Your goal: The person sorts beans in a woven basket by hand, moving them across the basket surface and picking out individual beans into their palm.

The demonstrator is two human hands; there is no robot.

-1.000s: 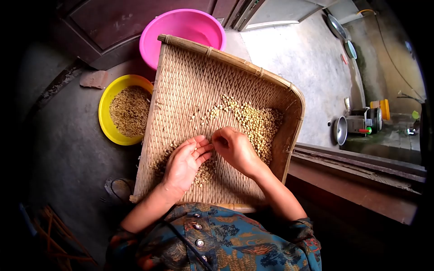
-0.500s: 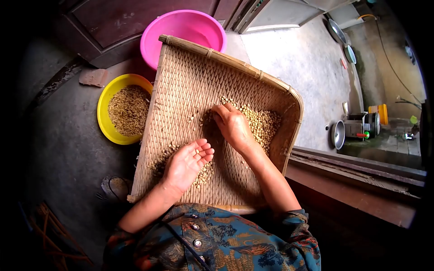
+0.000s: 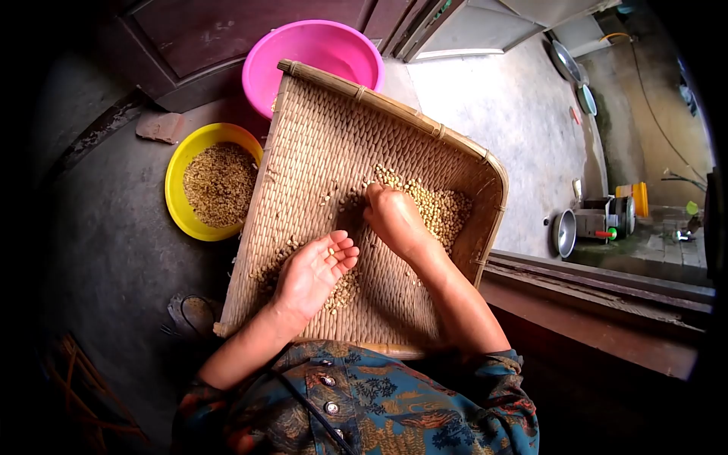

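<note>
A woven bamboo winnowing tray (image 3: 318, 144) lies across my lap, tilted in view. My left hand (image 3: 305, 279) is palm up above its lower left part, fingers together and cupped, with a pale bean (image 3: 331, 251) lying on them. Under and around that hand is a loose heap of beans (image 3: 343, 294). My right hand (image 3: 396, 218) has its fingers curled and pinched down at the left edge of a larger pile of pale beans (image 3: 436, 206). Its fingertips are mostly hidden, so what they grip does not show. A few darker beans (image 3: 327, 196) lie scattered left of it.
On the floor to the left stands a yellow basin (image 3: 176, 189) of brownish kernels, with a brick (image 3: 159, 126) behind it. A pink basin (image 3: 258, 68) sits past the tray's far edge. A door sill (image 3: 591, 303) runs at right; metal bowls (image 3: 565, 233) lie outside.
My right hand has shifted slightly right and its fingers are curled more tightly. My left hand stays nearly still with the bean on it. The view has moved a little.
</note>
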